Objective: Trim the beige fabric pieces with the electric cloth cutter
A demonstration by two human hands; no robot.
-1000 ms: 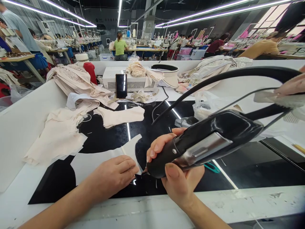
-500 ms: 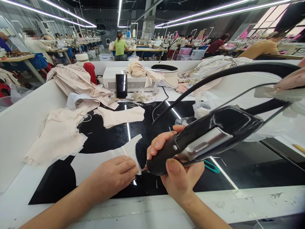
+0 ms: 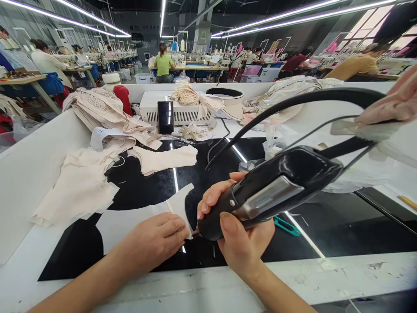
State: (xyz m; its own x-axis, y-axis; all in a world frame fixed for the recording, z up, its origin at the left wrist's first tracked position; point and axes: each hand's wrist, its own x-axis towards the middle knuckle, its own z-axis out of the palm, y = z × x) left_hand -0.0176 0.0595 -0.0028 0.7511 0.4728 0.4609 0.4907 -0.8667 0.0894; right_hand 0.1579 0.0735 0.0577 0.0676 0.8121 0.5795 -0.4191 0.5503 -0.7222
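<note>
Right grip: closed around black tool, tip leftward. Left grip: atop pale panel, closure unclear. Step: edge work, seemingly; next wants steadiness.

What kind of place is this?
Most likely a garment sewing workshop: sewing machines stand in rows down the hall, a person in a green top sits at one of the workstations, and cut cream fabric pieces lie stacked nearby.

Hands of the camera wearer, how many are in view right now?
2: the left hand rests on the white piece; the right hand holds the black handheld tool, which hides part of that hand.
</note>
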